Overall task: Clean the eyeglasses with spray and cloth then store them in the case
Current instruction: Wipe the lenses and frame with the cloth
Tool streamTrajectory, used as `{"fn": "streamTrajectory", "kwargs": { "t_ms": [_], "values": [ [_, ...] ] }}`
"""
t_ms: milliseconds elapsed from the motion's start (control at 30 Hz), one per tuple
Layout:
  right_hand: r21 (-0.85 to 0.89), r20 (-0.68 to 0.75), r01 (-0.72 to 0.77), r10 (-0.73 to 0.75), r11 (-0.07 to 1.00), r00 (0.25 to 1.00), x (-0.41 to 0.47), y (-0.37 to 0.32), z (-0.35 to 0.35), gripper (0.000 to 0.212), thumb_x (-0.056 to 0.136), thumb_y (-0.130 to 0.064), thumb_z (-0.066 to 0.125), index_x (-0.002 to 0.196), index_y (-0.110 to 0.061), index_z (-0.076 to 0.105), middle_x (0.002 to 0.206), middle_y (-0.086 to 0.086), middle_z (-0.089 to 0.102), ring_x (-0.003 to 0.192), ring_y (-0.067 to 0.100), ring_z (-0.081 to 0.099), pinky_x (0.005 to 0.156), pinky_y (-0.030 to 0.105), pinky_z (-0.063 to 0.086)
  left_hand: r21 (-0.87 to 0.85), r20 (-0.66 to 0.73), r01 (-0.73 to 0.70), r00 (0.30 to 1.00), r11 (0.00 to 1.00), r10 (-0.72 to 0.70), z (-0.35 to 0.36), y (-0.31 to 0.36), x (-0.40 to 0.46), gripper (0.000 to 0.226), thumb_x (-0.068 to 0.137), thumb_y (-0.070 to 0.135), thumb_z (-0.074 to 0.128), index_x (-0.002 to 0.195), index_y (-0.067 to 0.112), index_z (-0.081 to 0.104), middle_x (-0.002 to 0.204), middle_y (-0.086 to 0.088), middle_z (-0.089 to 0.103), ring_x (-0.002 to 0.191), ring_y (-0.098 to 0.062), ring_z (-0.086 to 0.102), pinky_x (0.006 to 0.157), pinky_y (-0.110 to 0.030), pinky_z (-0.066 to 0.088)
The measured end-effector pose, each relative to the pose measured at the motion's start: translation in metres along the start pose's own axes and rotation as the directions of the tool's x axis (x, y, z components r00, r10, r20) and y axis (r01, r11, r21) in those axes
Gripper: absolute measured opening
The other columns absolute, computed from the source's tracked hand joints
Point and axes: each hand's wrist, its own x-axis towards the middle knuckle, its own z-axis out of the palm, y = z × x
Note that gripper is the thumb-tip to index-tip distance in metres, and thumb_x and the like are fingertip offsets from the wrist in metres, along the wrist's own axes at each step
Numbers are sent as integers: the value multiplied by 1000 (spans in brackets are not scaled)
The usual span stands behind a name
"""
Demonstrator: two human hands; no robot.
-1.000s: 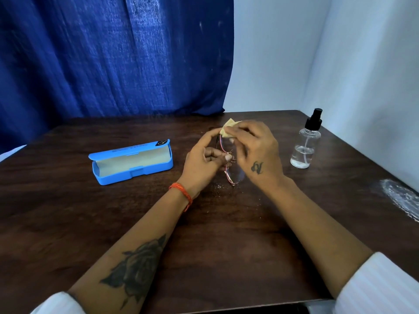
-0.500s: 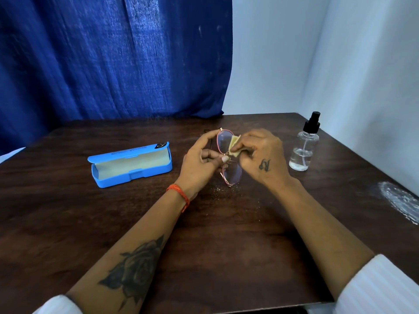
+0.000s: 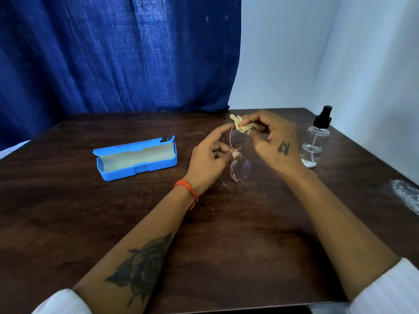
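Two clear round lenses in a thin pink metal frame, the eyeglasses point(image 3: 239, 155), are held on end above the middle of the dark wooden table point(image 3: 68, 200). The left hand point(image 3: 209, 158) pinches the frame at the bridge between thumb and curled fingers. The right hand point(image 3: 275, 143) pinches a crumpled pale yellow cloth point(image 3: 240, 125) against the upper lens's top rim. A blue plastic glasses case point(image 3: 136, 158) lies open toward the table's left edge, well apart from the hands. A clear spray bottle with a black pump top point(image 3: 316, 138) stands upright near the far right corner, just beside the right hand
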Motion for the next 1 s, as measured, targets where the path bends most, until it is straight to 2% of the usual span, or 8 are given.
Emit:
{"fn": "streamTrajectory", "kwargs": {
  "t_ms": [100,267,367,500,667,833,900,1000],
  "values": [
    [103,9,-174,174,979,985,0,1,-1,23,76,2,64,78,-21,66,80,-12,67,77,5,65,70,24,54,0,-14,-21,1000,1000,21,-1,2,0,60,80,3,66,124,39,47,81,-7,70,82,-13,68,92,-40,52],
    [162,212,-404,368,900,905,-1,3,-1,29,73,4,68,71,-24,62,80,2,69,81,20,66,78,46,56,-111,-135,-24,991,994,9,-5,2,5,58,79,-2,65,122,33,47,81,-8,66,80,-16,63,88,-44,52],
    [136,260,-357,314,924,913,-2,2,-2,30,75,4,66,73,-25,62,78,-4,68,79,16,66,79,41,57,-118,-157,-8,987,993,-11,-8,1,6,58,80,-1,64,126,28,45,88,-20,66,87,-24,64,89,-45,52],
    [41,256,-130,115,991,960,-5,-2,-1,20,79,2,64,81,-18,65,80,-18,63,71,-6,58,65,7,43,-136,-166,-16,986,991,-7,-9,2,6,58,81,-2,63,124,31,43,96,-10,67,91,-18,65,88,-42,53],
    [-23,331,-43,49,999,942,-4,-1,-3,18,81,2,63,84,-15,66,79,-23,58,71,-15,54,61,2,39,-116,-176,-31,984,993,10,-12,1,6,58,82,-3,61,126,29,40,91,3,66,87,-9,66,88,-39,54],
    [-13,297,-286,277,958,914,-4,-1,-4,23,74,3,68,73,-19,61,77,-5,68,70,4,65,62,18,52,-136,-245,-70,969,988,35,-14,1,8,59,82,-5,60,121,33,40,92,-8,64,93,-19,62,90,-42,52],
    [88,387,-484,418,871,822,-4,-2,-4,22,76,9,65,77,-12,60,83,9,70,65,14,69,55,22,54,-146,-277,-85,960,986,42,-15,2,8,59,82,-7,59,118,36,40,101,-15,62,93,-16,60,90,-40,52],
    [174,542,-659,487,732,685,-4,-5,-7,21,80,14,59,79,-7,56,80,13,65,54,9,67,44,15,47,-164,-311,-91,950,982,36,-16,4,8,59,81,-7,60,115,38,40,115,-20,59,95,-14,59,90,-37,51]
  ]
}}
